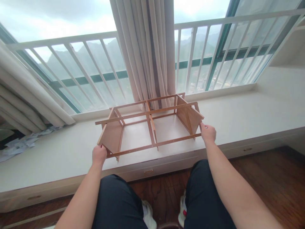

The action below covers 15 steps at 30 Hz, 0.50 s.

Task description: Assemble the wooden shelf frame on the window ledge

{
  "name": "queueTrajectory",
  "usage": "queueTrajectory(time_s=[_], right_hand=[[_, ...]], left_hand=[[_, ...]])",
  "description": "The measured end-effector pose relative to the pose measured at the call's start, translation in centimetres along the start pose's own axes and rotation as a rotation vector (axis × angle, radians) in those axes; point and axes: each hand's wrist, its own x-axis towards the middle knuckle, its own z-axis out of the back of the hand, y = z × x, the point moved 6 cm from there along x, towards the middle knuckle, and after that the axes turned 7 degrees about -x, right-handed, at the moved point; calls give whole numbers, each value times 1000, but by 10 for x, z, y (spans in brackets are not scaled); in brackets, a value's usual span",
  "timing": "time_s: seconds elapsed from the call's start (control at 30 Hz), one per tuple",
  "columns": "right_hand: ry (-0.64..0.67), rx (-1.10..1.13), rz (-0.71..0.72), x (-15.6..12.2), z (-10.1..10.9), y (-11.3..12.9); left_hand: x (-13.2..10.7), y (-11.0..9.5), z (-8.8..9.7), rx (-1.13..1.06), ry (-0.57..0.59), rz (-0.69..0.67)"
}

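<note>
A light wooden rack frame (pixel 150 122) of thin rails and two angled end panels lies on the wide white window ledge (pixel 238 117). My left hand (pixel 99 155) is closed on the near lower corner of its left end panel. My right hand (pixel 208 132) is closed on the near corner of its right end panel. Both arms reach forward over my knees in dark trousers.
Behind the frame hang beige curtains (pixel 152 51) and a white window railing (pixel 71 39). Another bunched curtain (pixel 30 105) and crumpled paper (pixel 19 144) lie at the ledge's left end. A white shelf unit (pixel 290 47) stands far right. The ledge has drawers below; the floor is dark wood.
</note>
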Motion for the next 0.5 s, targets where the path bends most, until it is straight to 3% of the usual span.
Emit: queueTrajectory(time_s=[0.17,0.5], right_hand=[[-46,-42,-27,4,7,3],[-12,-101,9,16,6,9]], left_hand=[[4,1,2,-42,-54,40],[20,13,1,-130,-1,24]])
